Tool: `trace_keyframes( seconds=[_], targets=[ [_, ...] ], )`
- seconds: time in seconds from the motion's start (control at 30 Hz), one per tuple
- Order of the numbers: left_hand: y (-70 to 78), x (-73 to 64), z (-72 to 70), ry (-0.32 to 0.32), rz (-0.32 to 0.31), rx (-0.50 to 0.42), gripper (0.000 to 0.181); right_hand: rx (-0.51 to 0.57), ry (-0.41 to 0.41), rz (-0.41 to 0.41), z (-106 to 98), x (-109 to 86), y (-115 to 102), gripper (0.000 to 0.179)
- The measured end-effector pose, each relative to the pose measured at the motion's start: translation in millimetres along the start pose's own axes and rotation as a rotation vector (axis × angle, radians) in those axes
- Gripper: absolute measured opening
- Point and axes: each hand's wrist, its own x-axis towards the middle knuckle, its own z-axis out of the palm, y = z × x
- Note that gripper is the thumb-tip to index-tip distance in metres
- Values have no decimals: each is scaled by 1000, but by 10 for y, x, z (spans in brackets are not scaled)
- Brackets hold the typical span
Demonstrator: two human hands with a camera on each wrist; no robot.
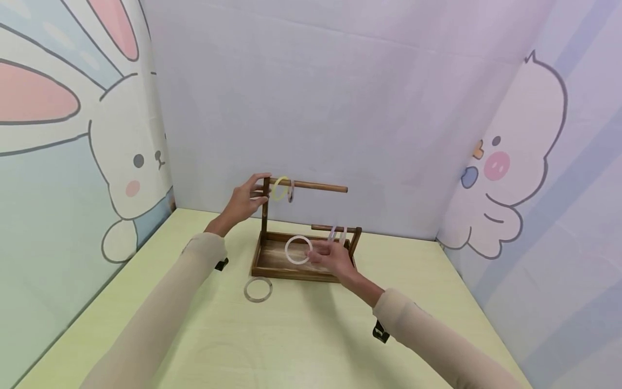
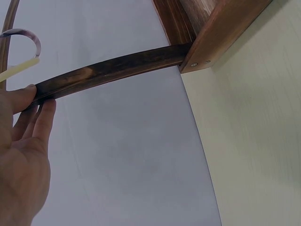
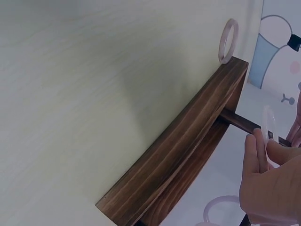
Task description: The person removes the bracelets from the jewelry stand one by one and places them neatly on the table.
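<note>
- White ring [image 1: 286, 250]: near the centre of the frame in the head view, in front of the stand's tray. Being round, it has no long axis; its open face is turned toward the head camera.
- My right hand [image 1: 335, 258], right of centre, pinches this ring at its right edge; the fingers point left.
- Wooden stand [image 1: 301, 274]: mid-frame, its long axis running left to right with a slight downward slant to the right.
- Upper bar [image 1: 318, 186]: attached to the left post [image 1: 264, 216], its free end pointing right. Lower bar [image 1: 320, 227]: attached at the right post, its free end pointing left.
- My left hand [image 1: 241, 204], left of centre, grips the left post near its top, thumb on one side and fingers on the other, as the left wrist view confirms.
- The stand therefore lies between my hands, with the white ring nearer the right one.
- Yellow ring [image 1: 275, 191] and darker ring [image 1: 291, 198]: both hang on the upper bar, near my left hand.
- Two pale rings [image 1: 343, 236]: on the lower bar, just beyond my right hand.
- Loose ring [image 1: 246, 292]: flat on the table [image 1: 272, 346], below the tray's left front corner.
</note>
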Motion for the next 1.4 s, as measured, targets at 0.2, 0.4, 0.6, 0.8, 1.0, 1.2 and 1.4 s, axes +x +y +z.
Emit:
trace_keyframes(
  seconds=[0.2,0.4,0.6,0.8,1.0,1.2,1.4],
  targets=[
    [11,0,2,-1,-9,11,70,17,-36,-3,60,-44,105,35],
    [4,3,-12,-3,2,2,70,61,-87,17,140,-74,195,36],
    [-6,20,-8,-2,4,4,69,88,-122,24,229,-104,318,39],
    [11,29,-8,-1,0,2,70,57,-153,57,299,-140,412,37],
    [4,17,-6,3,0,3,71,63,-163,59,355,-175,469,34],
    [4,12,0,5,-3,3,71,84,-159,99,386,-192,545,33],
    [6,14,-5,6,5,12,70,90,-163,141,400,-219,549,36]
  ],
)
